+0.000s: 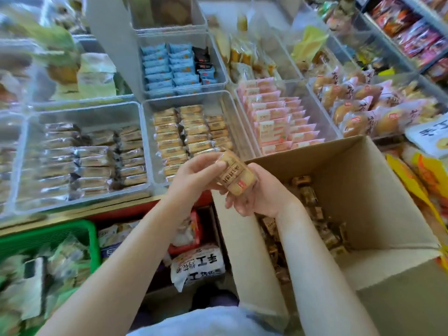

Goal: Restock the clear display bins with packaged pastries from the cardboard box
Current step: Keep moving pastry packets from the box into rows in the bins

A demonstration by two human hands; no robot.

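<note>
Both hands met over the near edge of the display surface, sharing a small stack of packaged pastries point(234, 175). The left hand point(194, 177) curled its fingers over the far left side of the stack; the right hand point(257, 192) cupped it from below and the right, fingers wrapped round it, so each grip was clamped on the packets. The stack hung just above the near rim of the clear display bin point(218, 100) that held rows of the same tan packets, and beside the left wall of the cardboard box point(378, 190).

The packets looked light: flat, oblong cakes in glossy film with crimped ends. That film would likely be slippery, and the cake inside soft enough to crush, so I would judge a broad hold across the flat faces safer than a pinch on the seams. Several held together could slide apart unless squeezed evenly.

The bin was rigid, transparent plastic with rounded corners. The box was matte brown board, flaps up, with more dark-printed wrapped packets loose at its bottom.
</note>
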